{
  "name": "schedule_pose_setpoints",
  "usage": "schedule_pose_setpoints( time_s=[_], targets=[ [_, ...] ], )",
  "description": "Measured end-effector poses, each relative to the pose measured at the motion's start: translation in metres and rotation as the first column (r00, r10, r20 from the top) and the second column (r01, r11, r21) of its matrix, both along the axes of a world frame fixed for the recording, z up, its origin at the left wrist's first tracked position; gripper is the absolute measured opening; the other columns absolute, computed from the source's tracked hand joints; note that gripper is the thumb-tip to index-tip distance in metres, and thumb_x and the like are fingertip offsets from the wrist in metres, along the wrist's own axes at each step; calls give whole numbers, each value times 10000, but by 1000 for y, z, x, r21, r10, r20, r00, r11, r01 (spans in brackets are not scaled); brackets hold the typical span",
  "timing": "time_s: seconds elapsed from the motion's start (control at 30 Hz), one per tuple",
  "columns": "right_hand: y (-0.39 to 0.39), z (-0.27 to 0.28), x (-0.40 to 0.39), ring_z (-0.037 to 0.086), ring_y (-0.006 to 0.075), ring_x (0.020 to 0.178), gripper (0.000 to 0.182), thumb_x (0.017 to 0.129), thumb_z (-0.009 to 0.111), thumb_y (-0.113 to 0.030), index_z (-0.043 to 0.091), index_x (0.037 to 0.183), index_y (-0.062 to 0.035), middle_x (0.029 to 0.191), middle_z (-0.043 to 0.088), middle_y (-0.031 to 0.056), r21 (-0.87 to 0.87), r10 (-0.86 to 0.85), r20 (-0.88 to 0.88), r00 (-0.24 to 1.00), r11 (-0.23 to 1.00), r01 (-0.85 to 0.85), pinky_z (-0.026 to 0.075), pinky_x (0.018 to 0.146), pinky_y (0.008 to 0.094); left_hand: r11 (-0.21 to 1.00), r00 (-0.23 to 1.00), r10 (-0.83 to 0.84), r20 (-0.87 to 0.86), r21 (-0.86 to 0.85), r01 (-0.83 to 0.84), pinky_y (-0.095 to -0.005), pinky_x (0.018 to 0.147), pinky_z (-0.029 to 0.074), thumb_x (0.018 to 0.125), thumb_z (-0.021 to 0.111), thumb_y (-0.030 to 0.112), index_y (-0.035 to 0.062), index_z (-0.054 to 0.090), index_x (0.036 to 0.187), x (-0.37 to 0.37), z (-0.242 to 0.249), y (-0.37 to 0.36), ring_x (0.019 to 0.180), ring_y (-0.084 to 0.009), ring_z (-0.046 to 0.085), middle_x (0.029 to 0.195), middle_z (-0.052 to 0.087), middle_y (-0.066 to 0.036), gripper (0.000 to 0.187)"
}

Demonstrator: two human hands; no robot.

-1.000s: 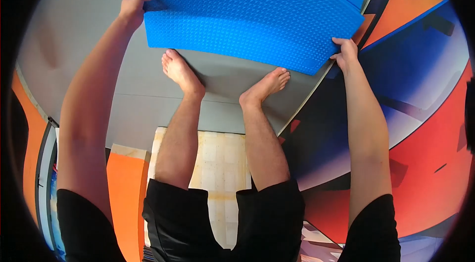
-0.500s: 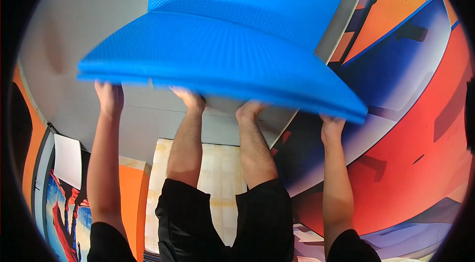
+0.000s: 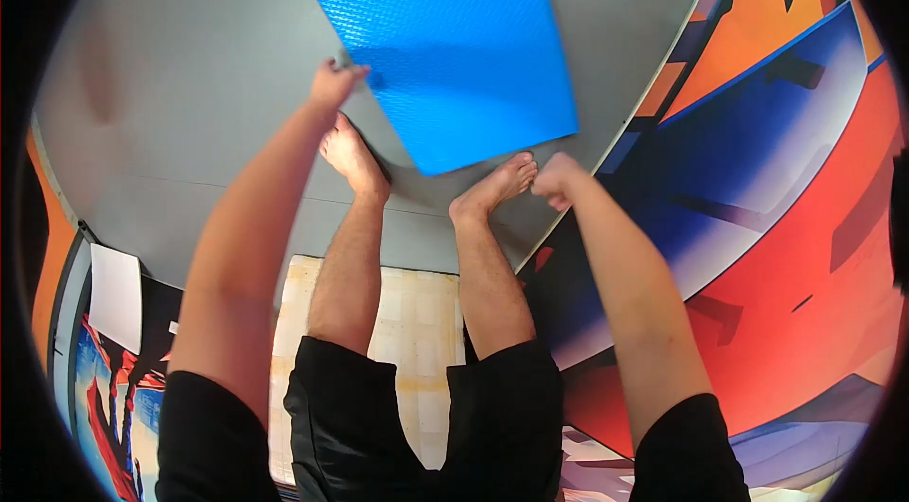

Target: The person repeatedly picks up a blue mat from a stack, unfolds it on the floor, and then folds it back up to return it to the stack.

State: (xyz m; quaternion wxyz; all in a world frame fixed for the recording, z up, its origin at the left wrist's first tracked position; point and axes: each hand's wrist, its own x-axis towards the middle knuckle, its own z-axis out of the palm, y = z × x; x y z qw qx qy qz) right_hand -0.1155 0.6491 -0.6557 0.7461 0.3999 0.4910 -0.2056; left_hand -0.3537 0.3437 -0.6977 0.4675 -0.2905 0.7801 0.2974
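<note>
A blue textured exercise mat (image 3: 454,57) lies flat on the grey floor, its near edge slanting just beyond my bare feet. My left hand (image 3: 338,83) is above the mat's left edge, slightly blurred, with a finger or thumb pointing right over the blue surface. It holds nothing that I can see and looks partly open. Off the mat's near right corner, my right hand (image 3: 557,182) hovers beside my right foot (image 3: 497,185). Its fingers are curled in, with nothing visible in them, and a gap separates it from the mat.
A wall with red, orange and blue graphics (image 3: 757,265) runs along the right. Between my legs is a pale checkered block (image 3: 417,313). At the left, a white sheet (image 3: 115,294) stands near a colourful printed panel (image 3: 114,398). My left foot (image 3: 350,156) rests on the floor.
The mat was raised and bent, with both hands under its near edge. Now it lies flat, turned on the floor. Both hands have let go and moved inward.
</note>
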Motion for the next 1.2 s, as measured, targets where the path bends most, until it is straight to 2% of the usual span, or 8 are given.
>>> schedule_pose_setpoints(
  time_s=[0.13, 0.2, 0.33, 0.43, 0.83, 1.03, 1.1, 1.2],
  targets=[
    [-18, -23, -1, 591, 338, 1131, 656, 700, 782, -239, 544, 1267, -8, 1224, 591, 192, 424, 147, -642, 752, 886, 189, 468, 971, 439, 970, 985, 132, -110, 217, -105, -397, 997, 438, 721, 795, 183, -55, 381, 1377, 72, -30, -21, 1166, -299, 561, 1263, 563, -231, 811],
    [-18, -65, 0, 546, 344, 1196, 747, 675, 802, -234, 489, 1313, -2, 1317, 519, 192, 257, 142, -938, 316, 896, 362, 447, 1005, 443, 953, 963, 239, -127, 222, -207, -411, 1030, 413, 708, 807, 145, -48, 396, 1357, 76, -27, -24, 1190, -309, 541, 1273, 556, -226, 792],
    [-7, -65, -31, 581, 339, 1149, 705, 687, 810, -176, 501, 1295, 3, 1266, 566, 199, 204, -31, -881, 472, 876, 437, 464, 991, 427, 791, 875, 387, 290, 384, -477, -434, 1006, 443, 765, 787, 80, -37, 457, 1317, 57, 4, -35, 1103, -311, 594, 1200, 607, -205, 654],
    [4, 4, -56, 624, 287, 1070, 589, 740, 804, -103, 525, 1244, 21, 1177, 637, 174, -177, -657, -527, 540, 706, 686, 474, 968, 410, 824, 948, 263, 180, 469, -318, -426, 955, 487, 763, 789, 47, -24, 543, 1245, 48, 52, -52, 1055, -276, 620, 1160, 642, -169, 545],
    [-81, 437, -38, 604, 360, 997, 722, 510, 905, -216, 581, 1131, -42, 1011, 620, 164, 226, 171, -971, 164, 876, 427, 497, 871, 435, 822, 682, -43, -730, 362, 439, -402, 852, 484, 553, 894, 113, 62, 668, 978, 21, 515, -95, 947, -302, 590, 968, 602, -93, 484],
    [-107, 544, -102, 556, 326, 1160, 813, 643, 873, -283, 493, 1316, -30, 1269, 570, 163, 14, -7, -912, -410, 999, -48, 432, 1006, 411, 712, 721, 305, -622, 652, 262, -347, 911, 489, 766, 796, 82, -10, 606, 1139, 9, 657, -171, 1026, -208, 608, 1139, 620, -106, 428],
    [-123, 579, -139, 559, 213, 1089, 438, 878, 700, -218, 583, 1242, -3, 1180, 619, 115, -582, -521, -809, -272, 772, 255, 438, 961, 343, 767, 558, 411, -721, 604, 215, -390, 934, 492, 928, 633, 180, 11, 540, 1271, 11, 670, -179, 1042, -226, 619, 1167, 636, -123, 393],
    [-119, 642, -213, 559, 218, 1096, 752, 842, 747, -349, 393, 1422, -27, 1278, 566, 172, -470, -451, -880, -149, 874, 126, 433, 975, 344, 748, 483, 454, -749, 615, 251, -354, 947, 473, 921, 641, 135, -13, 502, 1302, -6, 738, -187, 1055, -204, 599, 1168, 633, -114, 431]
  ],
)
